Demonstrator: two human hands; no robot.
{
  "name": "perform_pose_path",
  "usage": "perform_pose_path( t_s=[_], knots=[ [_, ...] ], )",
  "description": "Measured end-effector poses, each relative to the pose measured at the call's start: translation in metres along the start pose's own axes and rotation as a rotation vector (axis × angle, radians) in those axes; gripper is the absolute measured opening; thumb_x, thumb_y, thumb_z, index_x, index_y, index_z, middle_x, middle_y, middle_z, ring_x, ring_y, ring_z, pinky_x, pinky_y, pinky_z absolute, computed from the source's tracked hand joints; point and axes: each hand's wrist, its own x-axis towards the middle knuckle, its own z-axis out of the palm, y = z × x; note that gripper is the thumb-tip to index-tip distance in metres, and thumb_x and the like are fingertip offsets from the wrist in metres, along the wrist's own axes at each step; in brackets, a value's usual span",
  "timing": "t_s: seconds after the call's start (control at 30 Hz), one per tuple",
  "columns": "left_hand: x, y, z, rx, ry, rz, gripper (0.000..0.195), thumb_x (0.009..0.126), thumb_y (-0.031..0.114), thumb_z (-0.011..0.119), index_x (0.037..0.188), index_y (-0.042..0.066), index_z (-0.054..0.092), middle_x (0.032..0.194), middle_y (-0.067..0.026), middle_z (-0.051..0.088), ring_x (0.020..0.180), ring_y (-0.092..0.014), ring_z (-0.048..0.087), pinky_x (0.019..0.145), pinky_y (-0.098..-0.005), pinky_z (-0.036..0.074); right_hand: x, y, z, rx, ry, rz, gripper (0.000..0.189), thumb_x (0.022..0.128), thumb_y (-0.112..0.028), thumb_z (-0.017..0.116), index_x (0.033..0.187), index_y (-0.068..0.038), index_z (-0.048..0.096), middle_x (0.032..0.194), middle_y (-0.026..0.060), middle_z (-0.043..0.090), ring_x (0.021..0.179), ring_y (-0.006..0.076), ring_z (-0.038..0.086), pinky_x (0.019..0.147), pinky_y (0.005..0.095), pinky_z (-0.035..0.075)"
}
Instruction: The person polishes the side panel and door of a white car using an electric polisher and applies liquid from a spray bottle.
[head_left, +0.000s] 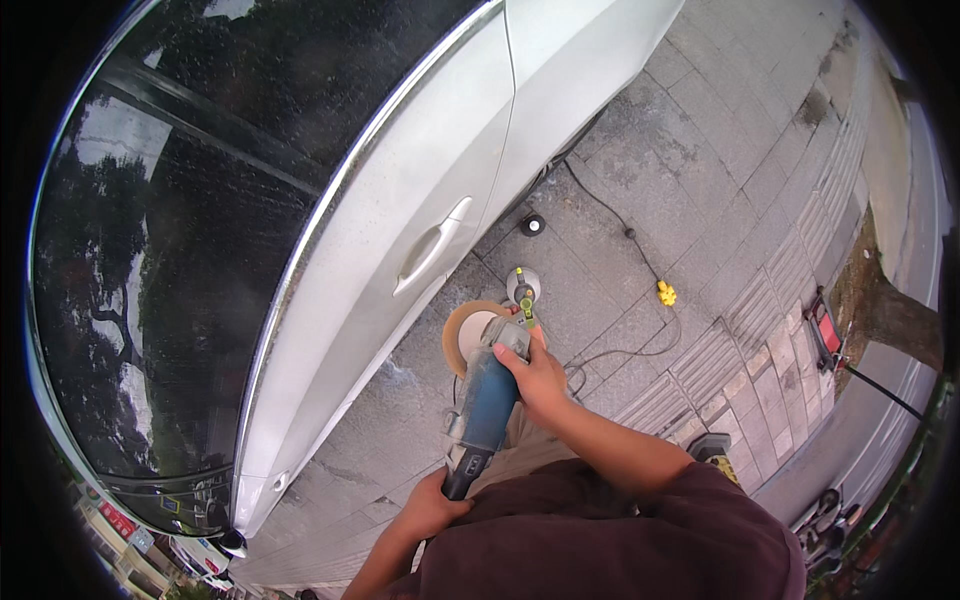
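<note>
A blue electric angle polisher (484, 397) with a round tan-rimmed pad (453, 337) lies between my hands, its pad end pointing away from me. My right hand (534, 375) is closed around the head end. At the black rear handle, my left hand (437, 504) grips the tool. The pad is beside the white car door (360, 262), apart from the panel. Just beyond the tool head stands a spray bottle (525, 289) with a green and grey trigger top, on the paving. Whether the pad spins cannot be told.
A dark round-topped bottle (532, 225) stands near the car's lower edge. Across the paving (660, 165) runs a dark cable (600, 200) with a yellow connector (666, 293). A red and black object (826, 332) lies by the tree base at right.
</note>
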Motion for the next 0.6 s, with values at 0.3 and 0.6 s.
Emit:
perform_pose_path(
  t_s=[0.3,0.6],
  knots=[
    [0.004,-0.196,0.099,-0.383,0.089,-0.467,0.032,0.075,0.012,0.083,0.099,0.001,0.065,0.077,-0.0092,0.068,0.061,-0.02,0.065,0.059,-0.0366,0.053,0.23,0.266,-0.154,-0.486,0.114,0.248,0.075,0.096,-0.038,0.078,0.153,0.0,0.049,0.128,0.0236,0.069,0.114,0.0356,0.071,0.093,0.0455,0.06],
    [-0.018,-0.299,0.142,-0.707,0.01,-0.702,0.027,0.083,0.014,0.082,0.102,0.001,0.069,0.082,-0.0089,0.069,0.072,-0.021,0.067,0.069,-0.0363,0.054,0.438,0.326,-0.159,-0.544,0.336,-0.071,0.071,0.091,-0.026,0.08,0.149,0.004,0.052,0.133,0.0217,0.069,0.122,0.0378,0.068,0.106,0.0452,0.053]
  ],
)
